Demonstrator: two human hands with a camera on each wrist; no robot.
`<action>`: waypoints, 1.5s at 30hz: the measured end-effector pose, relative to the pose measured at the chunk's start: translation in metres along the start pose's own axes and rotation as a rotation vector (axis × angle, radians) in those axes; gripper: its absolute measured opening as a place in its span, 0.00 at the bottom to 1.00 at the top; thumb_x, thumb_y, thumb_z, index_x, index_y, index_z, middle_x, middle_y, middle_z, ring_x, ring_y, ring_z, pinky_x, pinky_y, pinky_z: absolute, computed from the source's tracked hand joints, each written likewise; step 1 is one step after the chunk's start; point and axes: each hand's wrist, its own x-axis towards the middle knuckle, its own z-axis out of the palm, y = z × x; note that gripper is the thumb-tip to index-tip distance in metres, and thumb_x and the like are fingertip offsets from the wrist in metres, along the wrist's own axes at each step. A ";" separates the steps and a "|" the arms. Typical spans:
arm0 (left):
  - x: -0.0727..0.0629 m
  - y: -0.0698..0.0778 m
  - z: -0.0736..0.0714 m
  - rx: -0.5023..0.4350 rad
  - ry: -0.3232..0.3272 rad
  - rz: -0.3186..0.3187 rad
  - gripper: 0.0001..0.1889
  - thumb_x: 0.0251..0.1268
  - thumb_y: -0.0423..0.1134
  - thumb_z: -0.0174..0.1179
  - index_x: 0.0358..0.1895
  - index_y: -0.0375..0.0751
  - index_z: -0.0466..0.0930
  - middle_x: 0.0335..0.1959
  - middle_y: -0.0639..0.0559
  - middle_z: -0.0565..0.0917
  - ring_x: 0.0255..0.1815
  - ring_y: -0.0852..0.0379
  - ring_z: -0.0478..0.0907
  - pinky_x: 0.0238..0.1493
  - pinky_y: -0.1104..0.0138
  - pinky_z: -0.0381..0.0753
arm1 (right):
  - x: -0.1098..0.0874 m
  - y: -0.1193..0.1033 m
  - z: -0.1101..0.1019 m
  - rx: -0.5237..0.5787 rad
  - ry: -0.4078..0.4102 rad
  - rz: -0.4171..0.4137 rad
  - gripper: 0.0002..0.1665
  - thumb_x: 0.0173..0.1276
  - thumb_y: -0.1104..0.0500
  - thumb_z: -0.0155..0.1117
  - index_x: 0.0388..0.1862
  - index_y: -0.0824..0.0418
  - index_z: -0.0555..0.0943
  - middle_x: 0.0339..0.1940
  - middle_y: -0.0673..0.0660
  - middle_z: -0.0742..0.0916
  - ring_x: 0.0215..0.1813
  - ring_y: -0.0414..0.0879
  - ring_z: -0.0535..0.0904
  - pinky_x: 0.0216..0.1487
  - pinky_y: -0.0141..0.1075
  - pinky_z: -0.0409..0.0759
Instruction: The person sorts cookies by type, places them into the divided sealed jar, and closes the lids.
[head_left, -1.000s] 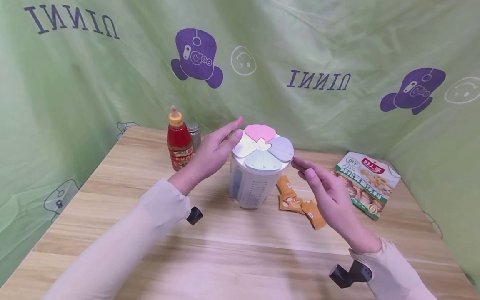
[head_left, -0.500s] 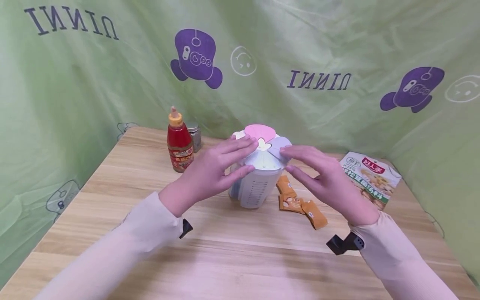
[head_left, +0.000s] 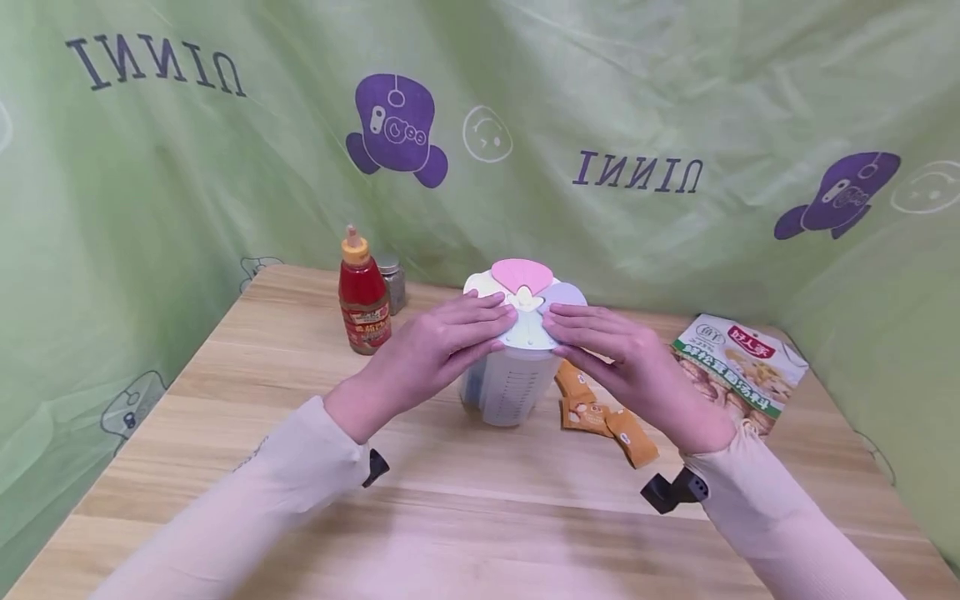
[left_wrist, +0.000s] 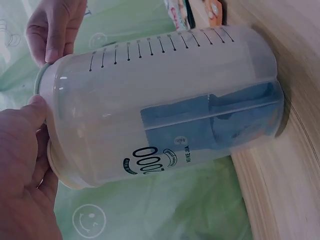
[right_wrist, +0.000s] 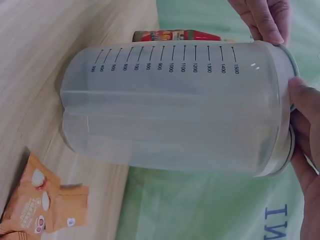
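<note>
A tall translucent storage container stands upright on the wooden table. Its round lid has petal-shaped flaps in pink, lilac, white and pale green. My left hand rests its fairly straight fingers on the left and front of the lid, thumb at the rim. Opposite, my right hand lays its fingers on the lilac and pale green flaps, its thumb also low at the rim. Blue packets show through the container's wall in the left wrist view. Measuring marks run down its side. The fingers partly hide the lid.
Several orange sachets lie right of the container. A white and green food pouch lies farther right. Back left stand a red sauce bottle and a small grey-lidded jar. A green curtain hangs behind.
Both hands have come from the container's sides onto the top of its lid, their fingers now closer together. The container stays in place. The head view has tilted slightly.
</note>
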 end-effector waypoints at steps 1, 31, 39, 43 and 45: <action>0.000 0.000 0.000 -0.004 0.004 -0.001 0.22 0.71 0.37 0.68 0.67 0.41 0.83 0.68 0.46 0.84 0.73 0.47 0.79 0.77 0.53 0.74 | 0.000 0.001 0.000 0.008 0.005 0.000 0.31 0.58 0.73 0.78 0.62 0.61 0.86 0.61 0.60 0.90 0.68 0.54 0.84 0.76 0.22 0.70; 0.007 -0.002 0.003 -0.003 0.016 -0.052 0.40 0.71 0.42 0.69 0.82 0.40 0.61 0.69 0.42 0.82 0.70 0.46 0.80 0.73 0.54 0.80 | 0.038 0.010 -0.012 0.216 0.024 0.357 0.12 0.80 0.62 0.61 0.50 0.65 0.89 0.42 0.60 0.93 0.40 0.34 0.85 0.44 0.21 0.85; 0.010 -0.001 -0.001 -0.104 0.004 -0.096 0.40 0.69 0.40 0.70 0.82 0.43 0.62 0.72 0.43 0.80 0.72 0.47 0.79 0.74 0.55 0.80 | 0.045 0.012 -0.013 0.246 0.020 0.413 0.13 0.80 0.60 0.61 0.48 0.67 0.89 0.39 0.62 0.92 0.33 0.35 0.83 0.37 0.22 0.82; 0.011 -0.001 -0.001 -0.156 0.001 -0.125 0.40 0.69 0.40 0.71 0.82 0.43 0.63 0.73 0.43 0.80 0.73 0.48 0.79 0.74 0.56 0.79 | 0.046 0.012 -0.011 0.254 0.022 0.425 0.14 0.81 0.60 0.60 0.48 0.68 0.88 0.39 0.63 0.91 0.32 0.35 0.82 0.37 0.22 0.82; 0.012 -0.002 -0.001 -0.183 0.006 -0.133 0.40 0.69 0.39 0.71 0.81 0.42 0.63 0.73 0.43 0.80 0.73 0.48 0.79 0.74 0.56 0.79 | 0.046 0.012 -0.011 0.253 0.019 0.432 0.14 0.81 0.60 0.60 0.48 0.68 0.88 0.38 0.63 0.91 0.32 0.35 0.82 0.37 0.22 0.82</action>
